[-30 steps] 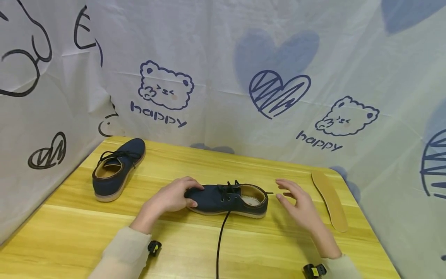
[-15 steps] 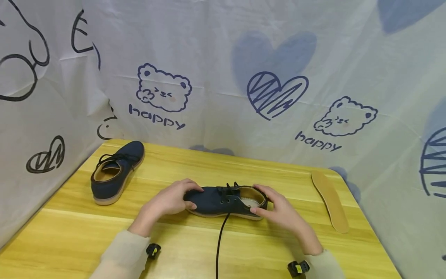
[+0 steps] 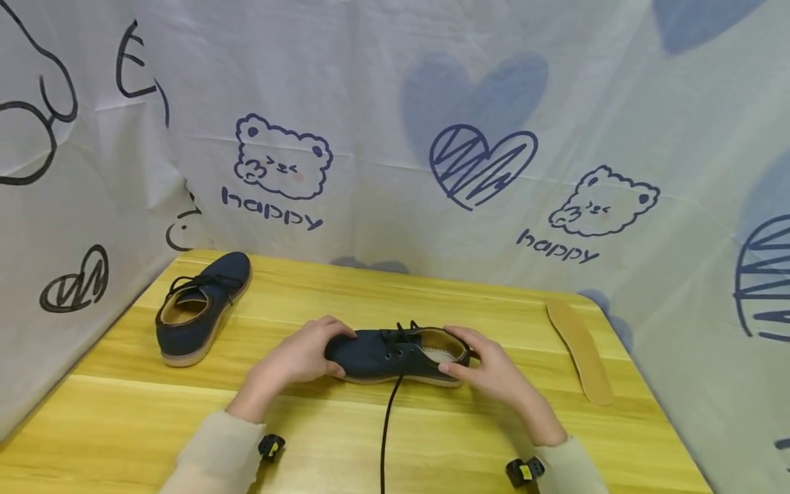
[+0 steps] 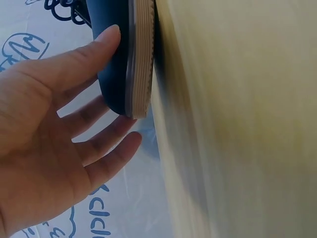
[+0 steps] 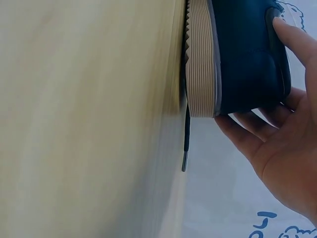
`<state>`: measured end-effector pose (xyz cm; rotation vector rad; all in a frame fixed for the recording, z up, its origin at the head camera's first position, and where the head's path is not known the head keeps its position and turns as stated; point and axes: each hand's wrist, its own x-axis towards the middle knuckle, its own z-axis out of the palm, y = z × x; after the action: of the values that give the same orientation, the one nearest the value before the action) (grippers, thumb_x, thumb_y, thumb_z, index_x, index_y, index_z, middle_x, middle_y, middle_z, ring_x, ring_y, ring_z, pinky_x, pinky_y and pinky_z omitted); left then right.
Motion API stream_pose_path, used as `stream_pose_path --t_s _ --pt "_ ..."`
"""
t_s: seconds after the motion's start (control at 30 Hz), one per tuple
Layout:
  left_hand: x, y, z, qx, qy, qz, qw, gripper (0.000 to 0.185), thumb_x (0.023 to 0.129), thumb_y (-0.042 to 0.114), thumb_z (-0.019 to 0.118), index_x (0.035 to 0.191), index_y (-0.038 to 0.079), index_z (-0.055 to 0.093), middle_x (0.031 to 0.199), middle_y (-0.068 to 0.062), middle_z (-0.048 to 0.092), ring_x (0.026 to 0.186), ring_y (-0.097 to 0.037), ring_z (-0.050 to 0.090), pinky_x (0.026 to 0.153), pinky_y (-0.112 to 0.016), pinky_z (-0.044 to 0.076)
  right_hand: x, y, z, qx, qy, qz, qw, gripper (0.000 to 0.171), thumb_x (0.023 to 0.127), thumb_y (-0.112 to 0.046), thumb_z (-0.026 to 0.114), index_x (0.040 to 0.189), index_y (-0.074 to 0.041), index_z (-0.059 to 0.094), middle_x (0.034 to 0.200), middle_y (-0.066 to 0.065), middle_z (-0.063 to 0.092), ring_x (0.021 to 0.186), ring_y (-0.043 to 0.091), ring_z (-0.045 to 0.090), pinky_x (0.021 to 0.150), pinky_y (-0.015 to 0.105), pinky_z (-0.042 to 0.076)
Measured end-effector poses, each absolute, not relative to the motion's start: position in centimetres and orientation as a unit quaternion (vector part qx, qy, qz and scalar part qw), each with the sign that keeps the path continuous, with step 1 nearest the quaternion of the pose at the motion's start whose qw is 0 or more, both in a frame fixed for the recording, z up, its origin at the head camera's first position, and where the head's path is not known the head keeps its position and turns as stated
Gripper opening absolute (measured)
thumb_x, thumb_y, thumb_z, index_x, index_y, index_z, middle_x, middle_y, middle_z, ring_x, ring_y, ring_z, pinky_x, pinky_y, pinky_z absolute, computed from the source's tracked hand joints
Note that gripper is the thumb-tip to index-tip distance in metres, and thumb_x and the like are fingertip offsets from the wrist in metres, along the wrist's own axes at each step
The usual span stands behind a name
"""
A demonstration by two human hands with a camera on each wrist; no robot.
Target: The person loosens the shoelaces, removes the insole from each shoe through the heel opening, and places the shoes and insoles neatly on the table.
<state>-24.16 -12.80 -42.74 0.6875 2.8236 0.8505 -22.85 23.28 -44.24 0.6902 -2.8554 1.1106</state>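
Observation:
A navy lace-up shoe (image 3: 364,355) lies on the table with its toe to the left and its opening to the right. My left hand (image 3: 302,357) grips the toe, the thumb on the near side and the fingers round the far side. At the heel, my right hand (image 3: 496,367) holds the shoe, its thumb at the collar and its fingers behind the back, as the right wrist view shows. One long black lace (image 3: 389,425) trails toward me. A lace tip (image 5: 184,161) pokes out beyond the tan ribbed sole (image 5: 200,59) in the right wrist view.
A second navy shoe (image 3: 204,309) with tied laces stands at the back left of the wooden table (image 3: 321,439). A tan insole (image 3: 580,353) lies near the right edge. A printed white cloth (image 3: 370,137) hangs behind and along the sides.
My right hand has moved left from beside the shoe and taken hold of the heel. My left hand has stayed on the toe, and the shoe has hardly moved.

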Motion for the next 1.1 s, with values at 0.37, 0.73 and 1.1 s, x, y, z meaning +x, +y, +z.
stream_pose_path --t_s 0.37,0.73,1.1 --pt "-23.9 -12.6 -43.0 0.2 0.95 0.238 0.008 0.057 0.08 0.018 0.092 0.132 0.016 0.07 0.136 -0.008 0.062 0.127 -0.036 0.056 0.098 -0.06 0.051 -22.5 22.8 -43.4 0.206 -0.916 0.344 -0.028 0.083 0.089 -0.054 0.079 0.155 -0.013 0.05 0.156 0.01 0.05 0.144 0.037 0.046 0.114 0.059 0.04" --pt "-23.9 -11.8 -42.8 0.185 0.949 0.254 -0.025 0.023 0.087 0.008 0.085 0.091 0.008 0.063 0.091 -0.007 0.05 0.073 -0.022 0.052 0.064 -0.036 0.047 -21.0 23.1 -42.4 0.206 -0.926 0.311 -0.058 0.084 0.091 -0.057 0.075 0.156 -0.012 0.048 0.155 0.013 0.051 0.141 0.038 0.049 0.112 0.059 0.042" --pt "-22.4 -9.4 -41.5 0.25 0.884 0.379 0.113 0.014 0.098 0.019 0.075 0.095 0.011 0.065 0.084 0.002 0.065 0.07 -0.012 0.059 0.062 -0.029 0.049 -19.5 21.6 -42.0 0.189 -0.934 0.299 -0.044 0.082 0.086 -0.056 0.081 0.145 -0.004 0.057 0.143 0.012 0.061 0.124 0.033 0.062 0.102 0.051 0.053"
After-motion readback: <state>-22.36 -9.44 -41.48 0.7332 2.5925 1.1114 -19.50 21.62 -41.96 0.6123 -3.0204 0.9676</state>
